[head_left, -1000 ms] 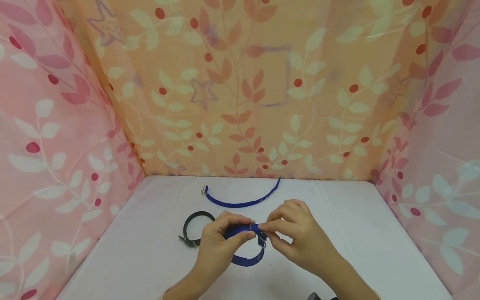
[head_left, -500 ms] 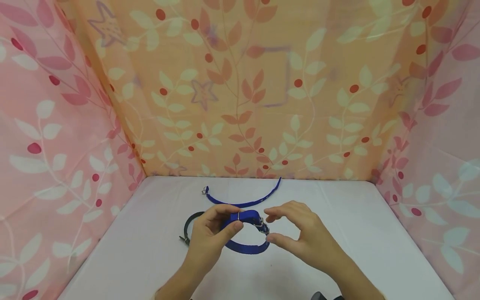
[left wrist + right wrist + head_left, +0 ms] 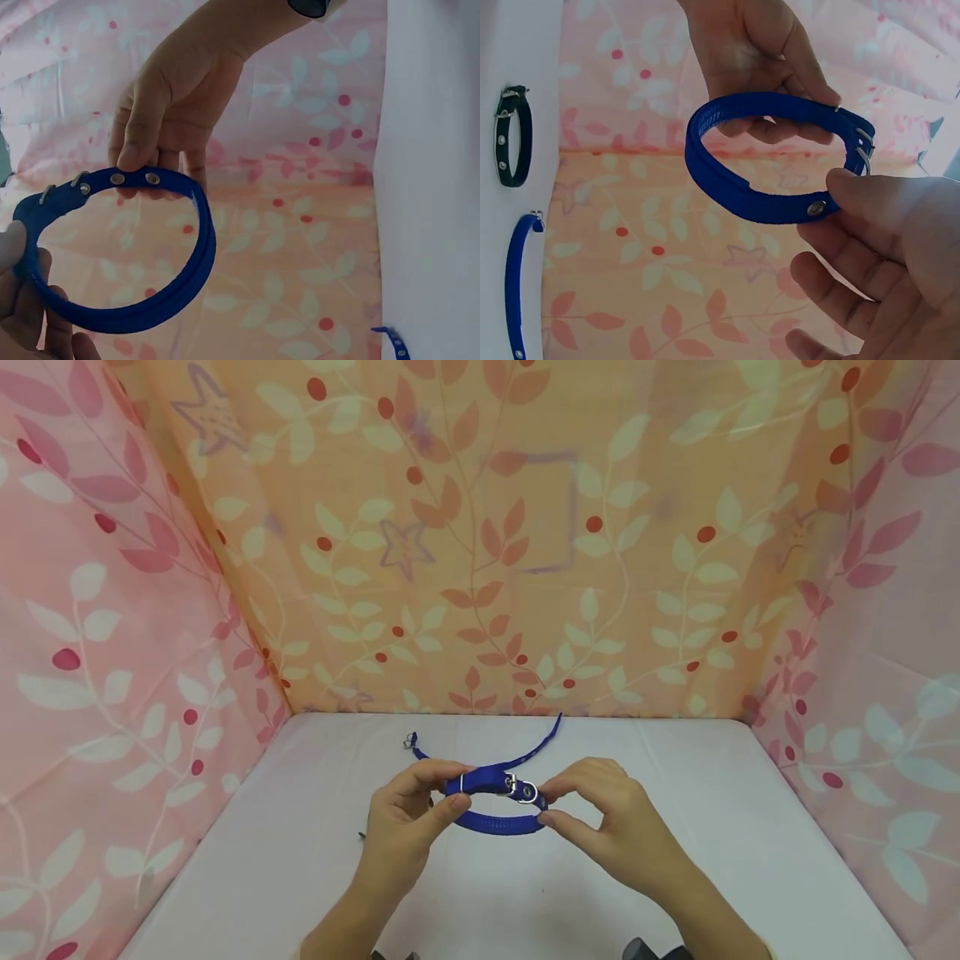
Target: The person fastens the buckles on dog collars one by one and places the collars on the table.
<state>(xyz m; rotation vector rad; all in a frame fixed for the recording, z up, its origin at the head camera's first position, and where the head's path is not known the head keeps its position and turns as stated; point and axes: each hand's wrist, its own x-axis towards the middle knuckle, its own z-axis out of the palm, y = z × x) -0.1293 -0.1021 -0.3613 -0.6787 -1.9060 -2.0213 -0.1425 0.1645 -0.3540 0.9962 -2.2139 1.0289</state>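
Note:
A blue collar, buckled into a ring, is held up between both hands above the table. My left hand pinches it beside the metal keeper loop, thumb in front and fingers behind. On the other side my right hand pinches the band by the D-ring, between thumb and fingers. The silver buckle and D-ring face the head camera between the hands. Metal eyelets show along the collar in the left wrist view. The right wrist view shows the padded inner side of the collar.
A second blue collar lies unbuckled and curved near the table's back edge. A dark green buckled collar lies on the white table, mostly hidden behind the left hand in the head view. Patterned cloth walls enclose the table.
Both hands have lifted the blue collar and turned its buckle toward the head camera. The right hand let go of the strap end, then took hold of the band near the D-ring.

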